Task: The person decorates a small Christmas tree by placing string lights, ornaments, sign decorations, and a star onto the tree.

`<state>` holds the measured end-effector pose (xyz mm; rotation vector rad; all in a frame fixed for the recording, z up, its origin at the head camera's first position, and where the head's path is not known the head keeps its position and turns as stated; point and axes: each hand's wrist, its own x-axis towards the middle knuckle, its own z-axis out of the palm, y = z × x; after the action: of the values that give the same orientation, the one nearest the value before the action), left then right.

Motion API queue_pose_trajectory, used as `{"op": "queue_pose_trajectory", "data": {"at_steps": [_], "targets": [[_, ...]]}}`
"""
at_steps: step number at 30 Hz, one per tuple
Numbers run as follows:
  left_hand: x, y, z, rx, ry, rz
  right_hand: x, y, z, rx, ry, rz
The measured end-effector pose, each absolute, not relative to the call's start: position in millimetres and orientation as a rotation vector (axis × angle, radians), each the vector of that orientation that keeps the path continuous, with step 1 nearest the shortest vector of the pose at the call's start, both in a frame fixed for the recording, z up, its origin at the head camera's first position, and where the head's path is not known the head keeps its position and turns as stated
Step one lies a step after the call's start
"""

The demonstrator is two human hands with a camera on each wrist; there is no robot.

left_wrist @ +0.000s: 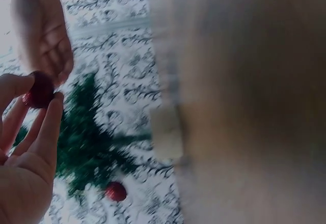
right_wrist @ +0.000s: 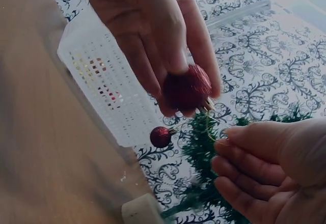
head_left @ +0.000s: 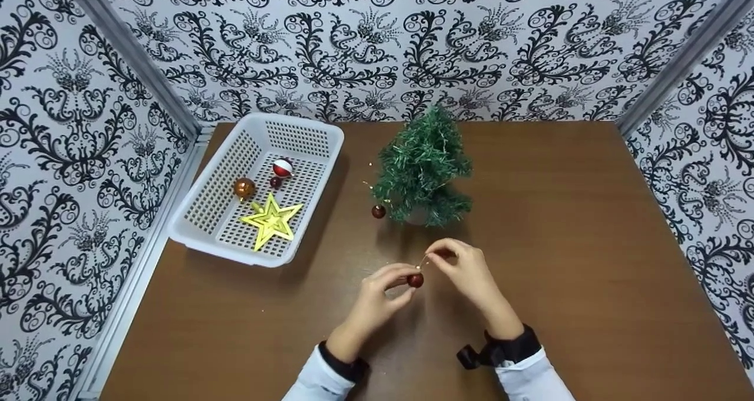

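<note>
My left hand [head_left: 380, 292] pinches a dark red glitter Christmas ball [head_left: 415, 279] between thumb and fingers, low in front of the tree. Thumb and forefinger of my right hand [head_left: 468, 271] pinch the thin gold loop [right_wrist: 210, 127] at the ball's cap, seen close in the right wrist view. Just beyond both hands stands a small green artificial Christmas tree [head_left: 424, 165] on a pale base [right_wrist: 142, 211]. Another red ball [head_left: 379, 212] hangs from its lower left branch.
To the left sits a white perforated basket [head_left: 333, 136]. Inside lie a gold star [head_left: 272, 221], an orange-brown ball [head_left: 244, 187], a red and white ball [head_left: 283, 167] and a small dark red ball [head_left: 275, 182]. Patterned walls [head_left: 377, 42] enclose the brown table [head_left: 589, 242].
</note>
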<state>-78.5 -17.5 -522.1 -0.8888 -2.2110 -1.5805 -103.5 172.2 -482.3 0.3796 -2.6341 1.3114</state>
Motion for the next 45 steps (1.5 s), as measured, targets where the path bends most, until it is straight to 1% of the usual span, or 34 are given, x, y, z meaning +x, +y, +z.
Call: {"op": "queue_pose_trajectory", "data": {"at_steps": [3, 8, 12, 20, 27, 34, 39, 45], "targets": [[-81.5, -5.1, -524.6, -0.805, -2.223, -1.792, -107.4, 173.5, -486.0, 0.333, -2.566, 1.269], [-82.4, 9.1, -507.8, -0.573, -2.24, -2.08, -116.0, 177.6, -491.1, 0.343, -2.457, 1.156], [-87.5, 17.4, -498.9, -0.396, -2.195, -2.176, -124.4, 182.3, -492.5, 0.419, -2.389, 1.046], [-104.0, 30.9, -504.9, -0.123, -2.037, -2.325, -141.0, 191.6, -490.6, 0.594, -2.292, 0.776], [-115.0, 40.4, -511.5, 0.003, -2.003, -2.333, -154.9, 190.4, -495.9, 0.7, -2.159, 0.727], [-125.7, 45.2, -514.5, 0.082, -1.989, -2.371, -162.4, 185.3, -498.4, 0.689, -2.098, 0.778], [-128.5, 45.8, -516.1, 0.097, -1.982, -2.357, -165.5, 182.7, -496.9, 0.707, -2.096, 0.793], [-129.3, 48.3, -520.2, 0.054, -1.929, -2.336, -166.2, 181.9, -493.6, 0.701, -2.107, 0.835]]}}
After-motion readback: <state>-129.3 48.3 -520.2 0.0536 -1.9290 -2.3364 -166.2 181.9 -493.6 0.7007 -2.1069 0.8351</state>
